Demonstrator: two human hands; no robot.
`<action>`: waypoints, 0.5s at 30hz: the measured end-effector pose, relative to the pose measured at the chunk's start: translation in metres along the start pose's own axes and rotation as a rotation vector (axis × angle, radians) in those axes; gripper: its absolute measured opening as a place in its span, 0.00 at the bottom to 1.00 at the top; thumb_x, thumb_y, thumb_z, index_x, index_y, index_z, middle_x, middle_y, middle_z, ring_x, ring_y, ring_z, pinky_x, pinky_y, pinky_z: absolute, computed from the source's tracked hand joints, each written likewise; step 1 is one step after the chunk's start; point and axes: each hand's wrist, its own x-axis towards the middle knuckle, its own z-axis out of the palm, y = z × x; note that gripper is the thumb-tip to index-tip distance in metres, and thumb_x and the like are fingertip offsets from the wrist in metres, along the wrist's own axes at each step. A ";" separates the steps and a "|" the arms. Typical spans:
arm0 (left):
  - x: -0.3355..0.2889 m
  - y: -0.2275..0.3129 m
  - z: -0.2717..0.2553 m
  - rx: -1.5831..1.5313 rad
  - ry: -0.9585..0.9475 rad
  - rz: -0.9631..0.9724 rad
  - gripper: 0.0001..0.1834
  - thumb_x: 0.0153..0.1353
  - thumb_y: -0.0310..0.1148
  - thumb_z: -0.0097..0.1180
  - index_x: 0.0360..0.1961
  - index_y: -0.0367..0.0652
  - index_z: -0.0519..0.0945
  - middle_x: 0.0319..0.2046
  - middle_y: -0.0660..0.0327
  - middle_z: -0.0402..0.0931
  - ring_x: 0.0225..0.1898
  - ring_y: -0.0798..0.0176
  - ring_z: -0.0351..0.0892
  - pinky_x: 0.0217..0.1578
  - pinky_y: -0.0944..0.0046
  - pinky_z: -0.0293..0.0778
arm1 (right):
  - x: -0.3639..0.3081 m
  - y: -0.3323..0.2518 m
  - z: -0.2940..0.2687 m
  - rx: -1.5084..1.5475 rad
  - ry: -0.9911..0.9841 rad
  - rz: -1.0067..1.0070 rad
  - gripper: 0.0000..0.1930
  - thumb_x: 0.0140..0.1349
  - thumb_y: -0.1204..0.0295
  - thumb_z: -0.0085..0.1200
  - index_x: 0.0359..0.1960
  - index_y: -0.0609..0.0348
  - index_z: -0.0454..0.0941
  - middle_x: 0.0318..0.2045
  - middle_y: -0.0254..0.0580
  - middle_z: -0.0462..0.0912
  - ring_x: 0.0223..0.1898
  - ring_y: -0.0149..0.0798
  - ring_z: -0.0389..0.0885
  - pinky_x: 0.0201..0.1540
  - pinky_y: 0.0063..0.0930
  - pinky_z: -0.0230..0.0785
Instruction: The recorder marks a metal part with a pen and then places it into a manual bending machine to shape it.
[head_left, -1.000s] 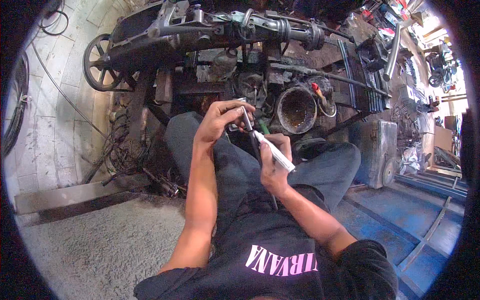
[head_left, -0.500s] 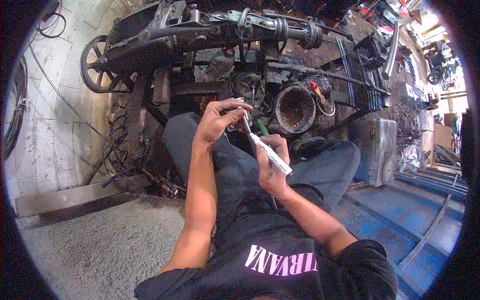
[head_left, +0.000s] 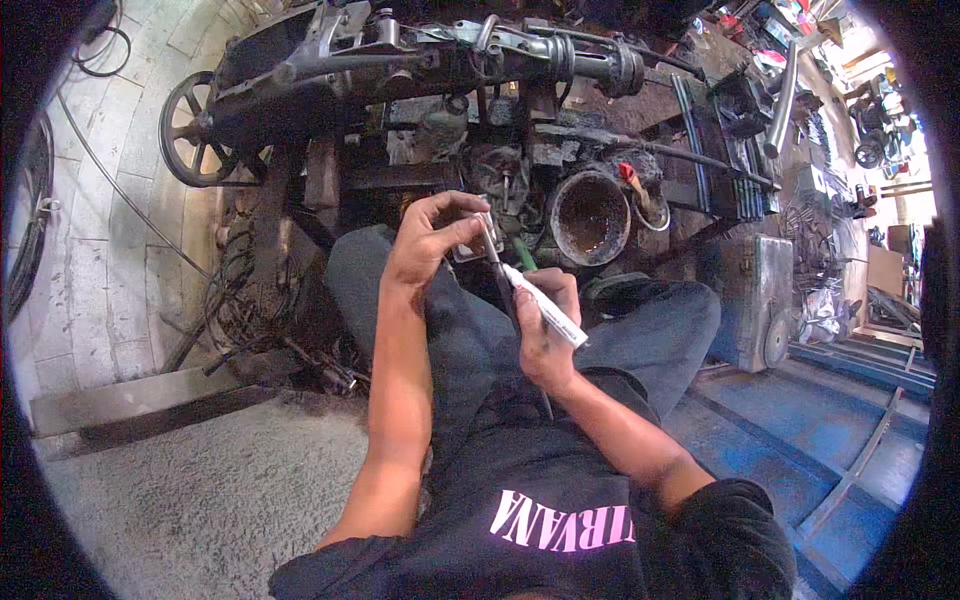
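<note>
My left hand is closed, thumb and fingers pinching a small silvery metal piece in front of my knees. My right hand grips a slim white tube with print on its side. The tube's narrow end points up and left at the metal piece, and a thin dark rod shows between them. Whether that rod is joined to the tube or to the metal piece, I cannot tell. Just beyond my right fingers is a green handle.
A round metal pan with brownish contents stands ahead to the right, a red-handled tool beside it. A greasy machine frame with a spoked wheel spans the far side. A worn grey case stands at the right.
My left hand has tilted slightly, and the metal piece with it. The white tube has shifted a little within my right hand's grip; both hands stay nearly in place.
</note>
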 end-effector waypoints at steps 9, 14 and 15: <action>-0.002 0.002 0.000 -0.028 0.018 -0.023 0.11 0.61 0.25 0.65 0.43 0.33 0.83 0.36 0.56 0.85 0.36 0.64 0.84 0.38 0.64 0.80 | -0.001 0.003 0.003 0.006 -0.054 -0.058 0.07 0.71 0.76 0.50 0.46 0.65 0.70 0.38 0.42 0.75 0.36 0.29 0.72 0.40 0.26 0.68; -0.001 0.002 0.000 -0.048 -0.005 -0.009 0.10 0.60 0.25 0.64 0.43 0.33 0.83 0.36 0.54 0.85 0.36 0.62 0.85 0.39 0.63 0.80 | 0.001 0.004 0.000 -0.112 0.014 -0.066 0.07 0.70 0.76 0.51 0.46 0.65 0.71 0.37 0.42 0.75 0.35 0.29 0.73 0.38 0.26 0.68; -0.001 0.001 0.000 -0.048 -0.005 -0.009 0.10 0.60 0.25 0.64 0.43 0.33 0.83 0.36 0.54 0.85 0.36 0.62 0.85 0.39 0.63 0.80 | 0.000 0.002 0.001 -0.047 0.015 0.001 0.08 0.71 0.75 0.50 0.48 0.65 0.70 0.38 0.39 0.75 0.36 0.28 0.72 0.41 0.24 0.68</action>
